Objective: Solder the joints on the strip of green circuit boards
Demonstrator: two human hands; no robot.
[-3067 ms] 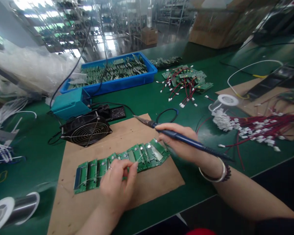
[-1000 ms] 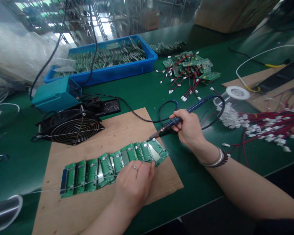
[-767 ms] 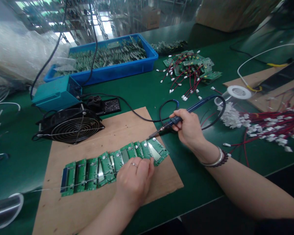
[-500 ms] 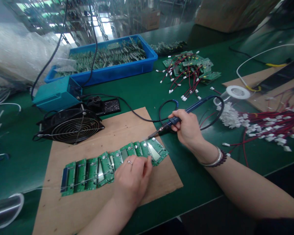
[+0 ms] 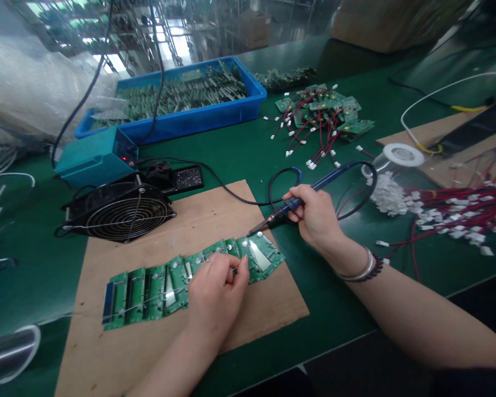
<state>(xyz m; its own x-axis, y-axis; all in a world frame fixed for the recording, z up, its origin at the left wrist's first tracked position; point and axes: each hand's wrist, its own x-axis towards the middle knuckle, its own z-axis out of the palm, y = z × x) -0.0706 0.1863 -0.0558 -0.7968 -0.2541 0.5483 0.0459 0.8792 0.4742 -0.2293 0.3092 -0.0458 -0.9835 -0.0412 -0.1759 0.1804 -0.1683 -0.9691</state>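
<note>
My right hand (image 5: 316, 218) grips a blue-handled soldering iron (image 5: 287, 207), its tip touching or just above the upper edge of the rightmost circuit board (image 5: 262, 256). Over the row of overlapping green circuit boards (image 5: 136, 295), my left hand (image 5: 219, 286) pinches a thin strand of solder wire (image 5: 149, 300). That strand runs back left to a solder spool (image 5: 10, 355) at the table's edge. Part of the boards in the middle of the row is hidden beneath my left hand. A brown board (image 5: 273, 317) lies under the row.
Behind the brown board stand a black fan (image 5: 124, 215), a teal soldering station (image 5: 97, 157) and a blue tray (image 5: 215, 116) of circuit boards. Wired boards (image 5: 326, 113) are heaped at the back. On the right lie red-black cables with white connectors (image 5: 450, 215) and another spool (image 5: 403, 155).
My left hand has shifted slightly left and up, its fingertips now raised over the boards. The right hand and soldering iron have hardly moved.
</note>
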